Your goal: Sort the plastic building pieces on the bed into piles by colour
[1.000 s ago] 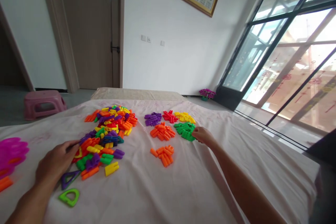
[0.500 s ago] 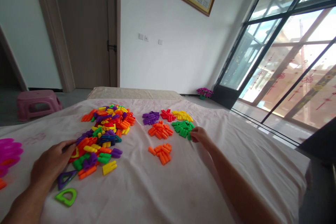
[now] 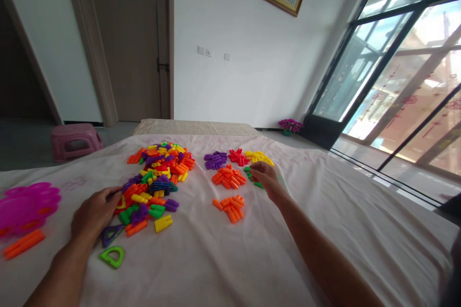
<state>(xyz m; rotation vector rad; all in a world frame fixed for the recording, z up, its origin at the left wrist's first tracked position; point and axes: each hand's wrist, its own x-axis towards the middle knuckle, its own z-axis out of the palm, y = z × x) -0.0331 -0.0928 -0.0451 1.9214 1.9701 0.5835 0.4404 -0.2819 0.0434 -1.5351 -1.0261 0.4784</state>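
Mixed pile (image 3: 166,159) and single-colour groups of plastic pieces on a cloth-covered tabletop (image 3: 187,268).
The left hand (image 3: 95,210) lies at the pile's near left edge; the right hand (image 3: 265,177), fingers bent, partly covers the green group (image 3: 258,184). Whether either grips a piece cannot be told, the fingertips being indistinct. Left of the right hand lie the purple group (image 3: 215,160), red group (image 3: 238,157) and two orange groups (image 3: 229,177), one nearer; the yellow group (image 3: 258,157) lies just beyond.

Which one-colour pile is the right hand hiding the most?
The green pile: the right hand blocks much of it, while the purple pile, red pile, yellow pile, far orange pile and near orange pile show far more.
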